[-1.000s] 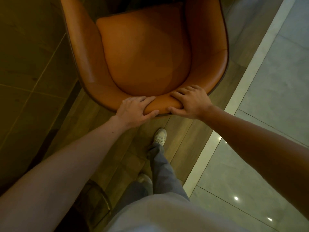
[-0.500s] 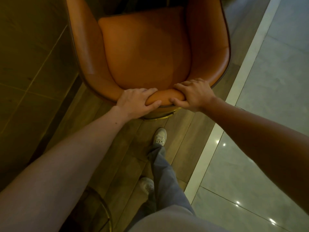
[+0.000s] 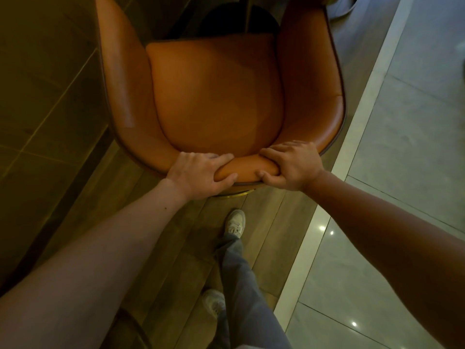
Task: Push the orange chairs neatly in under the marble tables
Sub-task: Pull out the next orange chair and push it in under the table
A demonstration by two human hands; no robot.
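An orange leather tub chair (image 3: pixel 216 96) fills the upper middle of the head view, its seat facing away from me. My left hand (image 3: pixel 198 175) grips the top rim of its backrest, fingers over the inside and thumb behind. My right hand (image 3: pixel 292 167) holds the same rim just to the right, a short stretch of orange rim showing between the two hands. A gold base ring (image 3: pixel 236 193) peeks out below the backrest. Beyond the seat's front edge a dark round table base (image 3: pixel 239 21) with a thin pole shows. No marble tabletop is visible.
A dark tiled wall (image 3: pixel 45 102) runs close along the chair's left side. The chair stands on wood-look planks (image 3: pixel 156 243); a pale border strip (image 3: pixel 362 127) and glossy grey tiles (image 3: pixel 412 137) lie to the right. My feet in white shoes (image 3: pixel 235 224) stand just behind the chair.
The chair has slid forward, away from me, and the dark table base has come into view past the seat. Both hands kept their grip on the backrest rim and my arms stretched out.
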